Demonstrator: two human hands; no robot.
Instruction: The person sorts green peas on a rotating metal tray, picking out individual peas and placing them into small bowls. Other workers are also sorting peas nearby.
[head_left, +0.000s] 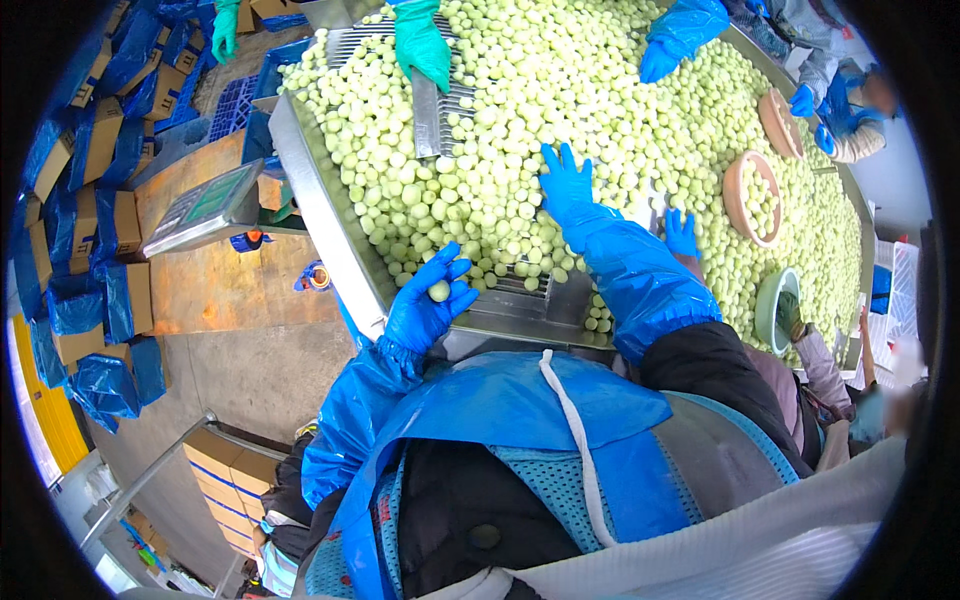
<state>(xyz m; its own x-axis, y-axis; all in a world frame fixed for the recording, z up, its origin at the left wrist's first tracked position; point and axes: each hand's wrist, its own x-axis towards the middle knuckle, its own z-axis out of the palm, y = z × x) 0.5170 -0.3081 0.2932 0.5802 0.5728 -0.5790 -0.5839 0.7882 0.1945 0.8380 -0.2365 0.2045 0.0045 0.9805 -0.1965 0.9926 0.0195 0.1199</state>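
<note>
My left hand (433, 301), in a blue glove, is turned palm up near the table's front left corner. One round pale green fruit or vegetable (439, 291) rests in it by the curled fingers. My right hand (566, 184), also blue-gloved, lies palm down with fingers spread on the heap of pale green round produce (495, 172). Whether anything is under its palm is hidden. Between my hands, part of a slotted metal grate (517, 283) shows at the near edge of the metal sorting table (322, 217).
Co-workers' gloved hands (424, 49) (664, 56) (681, 234) work around the table; one green-gloved hand holds a metal plate (425, 120). Bowls (739, 199) (769, 307) stand on the right. A scale (206, 206) and blue-lined cartons (97, 142) are at left.
</note>
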